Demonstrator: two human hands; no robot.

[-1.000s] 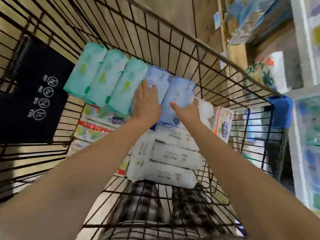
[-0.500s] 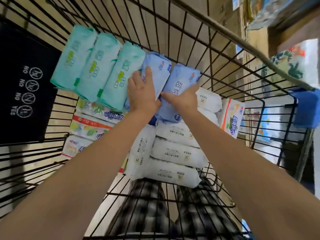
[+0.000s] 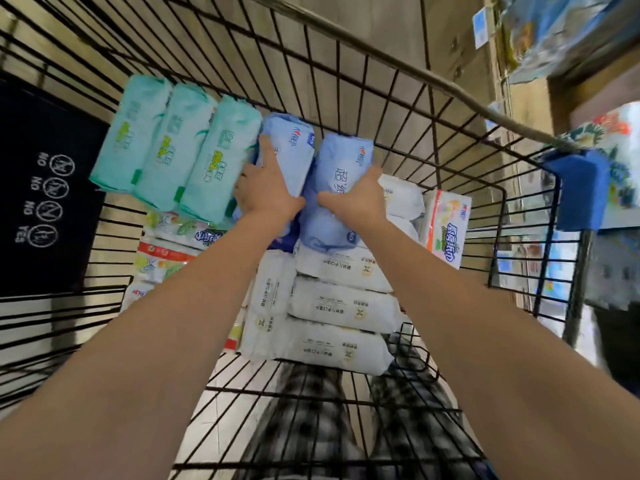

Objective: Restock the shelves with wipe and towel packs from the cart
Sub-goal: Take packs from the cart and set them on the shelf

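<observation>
Inside the black wire cart (image 3: 349,84) lie many soft packs. My left hand (image 3: 268,192) grips the left blue pack (image 3: 291,147), fingers wrapped over its left side. My right hand (image 3: 358,199) grips the right blue pack (image 3: 341,168), thumb across its front. Both blue packs are tilted up against the cart's far wall. Three green packs (image 3: 176,147) lean side by side to the left of them. White packs (image 3: 341,306) are stacked flat below my wrists, with colourful packs (image 3: 166,251) under the green ones.
A pack with an orange stripe (image 3: 446,226) stands at the cart's right side. A black panel with warning icons (image 3: 45,199) covers the left wall. Shelves with goods (image 3: 609,140) stand to the right, past the blue corner guard (image 3: 578,188). My checked trousers show beneath the wire floor.
Both hands have closed round the two blue packs and tipped them more upright. The view has shifted a little to the left.
</observation>
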